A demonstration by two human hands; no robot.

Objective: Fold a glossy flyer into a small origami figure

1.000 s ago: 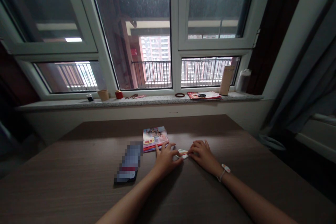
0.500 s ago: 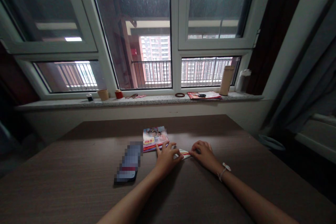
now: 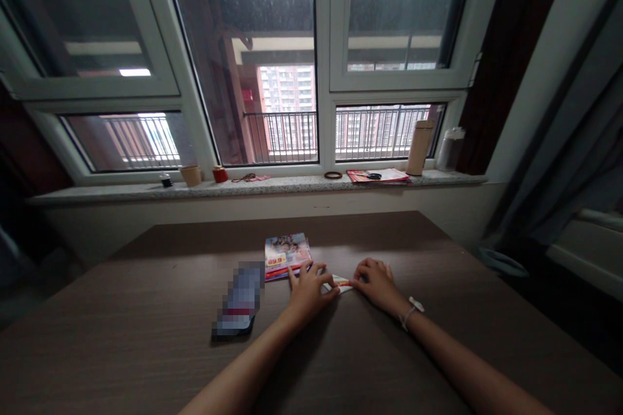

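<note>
Both my hands rest on a dark wooden table [image 3: 146, 337] and press on a small folded piece of white and red paper [image 3: 341, 284] that lies between them. My left hand [image 3: 307, 290] lies flat on the paper's left part with its fingers spread, the thumb on the paper. My right hand [image 3: 375, 283] has its fingers curled and pinches the paper's right end against the table. A white bracelet [image 3: 409, 312] is on my right wrist. Most of the paper is hidden under my hands.
A stack of colourful leaflets [image 3: 286, 254] lies just beyond my left hand. A blurred-out flat object [image 3: 240, 299] lies to its left. The windowsill [image 3: 121, 191] holds small cups, a tall tan flask [image 3: 419, 148], a jar and red papers. A curtain hangs at right.
My right hand has slid slightly left and back along the paper, flattening it. My left hand has stayed nearly still.
</note>
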